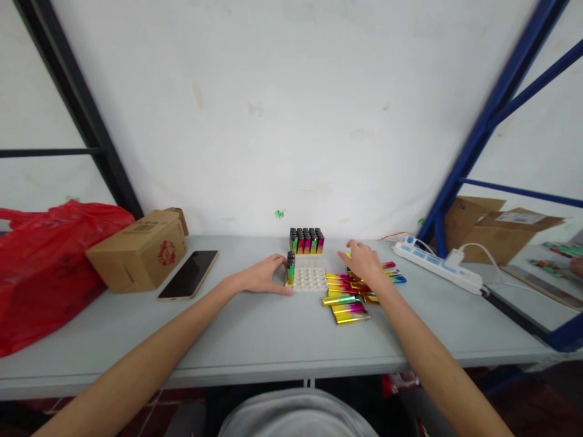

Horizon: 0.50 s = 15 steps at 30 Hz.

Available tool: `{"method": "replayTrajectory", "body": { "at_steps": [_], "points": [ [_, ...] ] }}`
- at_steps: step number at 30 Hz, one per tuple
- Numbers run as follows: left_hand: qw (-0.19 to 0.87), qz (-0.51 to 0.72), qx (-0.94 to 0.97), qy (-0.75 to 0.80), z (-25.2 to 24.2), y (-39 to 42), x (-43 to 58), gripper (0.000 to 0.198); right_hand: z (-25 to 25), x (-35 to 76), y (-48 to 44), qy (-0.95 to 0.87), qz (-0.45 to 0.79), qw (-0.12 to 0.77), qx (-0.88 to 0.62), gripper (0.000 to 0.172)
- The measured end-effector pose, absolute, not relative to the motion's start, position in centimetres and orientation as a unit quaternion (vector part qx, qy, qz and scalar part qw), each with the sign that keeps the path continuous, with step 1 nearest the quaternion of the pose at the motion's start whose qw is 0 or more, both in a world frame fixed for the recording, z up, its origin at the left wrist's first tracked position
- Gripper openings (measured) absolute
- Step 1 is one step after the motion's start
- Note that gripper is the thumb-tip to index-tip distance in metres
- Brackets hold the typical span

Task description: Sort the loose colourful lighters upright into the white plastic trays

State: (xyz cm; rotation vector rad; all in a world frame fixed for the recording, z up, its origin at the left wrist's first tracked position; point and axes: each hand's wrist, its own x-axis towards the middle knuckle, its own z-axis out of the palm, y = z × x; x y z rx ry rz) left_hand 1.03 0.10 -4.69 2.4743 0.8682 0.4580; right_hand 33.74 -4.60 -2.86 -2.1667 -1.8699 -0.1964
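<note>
**A:** Nearest the lens are a grey garment point(296, 419) and two bare forearms; how far along are the lighters?

**B:** The standing lighters point(290, 269) fill one corner of the white tray point(312, 280), right at the fingertips of the left hand point(262, 280); that hand lies flat, fingers together, against the tray's edge; every other hole is bare; I'd judge the filling barely begun.

**A:** And what is left?

**B:** The loose lighters point(346, 301) lie heaped under the right hand point(364, 261); its fingers curl down over them; whether they pinch one I cannot tell; beyond both hands stands a full block point(306, 241); a phone point(189, 274) lies out past the left hand.
</note>
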Motion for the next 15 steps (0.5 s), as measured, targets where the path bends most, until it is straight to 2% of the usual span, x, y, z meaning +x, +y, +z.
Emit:
{"method": "replayTrajectory", "body": {
  "at_steps": [2, 4, 7, 10, 13, 15],
  "points": [
    [0.234, 0.166, 0.904, 0.317, -4.7, 0.1, 1.0, 0.085, -3.4, 35.2, -4.3, -0.627, -0.029, 0.092, -0.773, 0.046],
    [0.23, 0.161, 0.906, 0.318, -4.8, 0.2, 1.0, 0.084, -3.9, 35.8, -4.0, -0.63, 0.008, 0.071, -0.773, 0.043],
    [0.226, 0.155, 0.908, 0.318, -4.8, 0.3, 1.0, 0.084, -4.4, 35.7, -3.3, -0.653, 0.018, 0.09, -0.752, 0.036],
    [0.23, 0.166, 0.906, 0.313, -4.8, 0.2, 1.0, 0.084, -4.6, 35.4, -2.7, -0.681, 0.005, 0.163, -0.714, 0.03],
    [0.241, 0.174, 0.902, 0.313, -4.7, 0.2, 1.0, 0.084, -4.6, 35.3, -2.1, -0.684, 0.026, 0.278, -0.674, 0.022],
    [0.244, 0.173, 0.9, 0.316, -4.7, 0.2, 1.0, 0.085, -4.7, 35.2, -1.9, -0.668, 0.069, 0.366, -0.644, 0.023]
  ]
}}
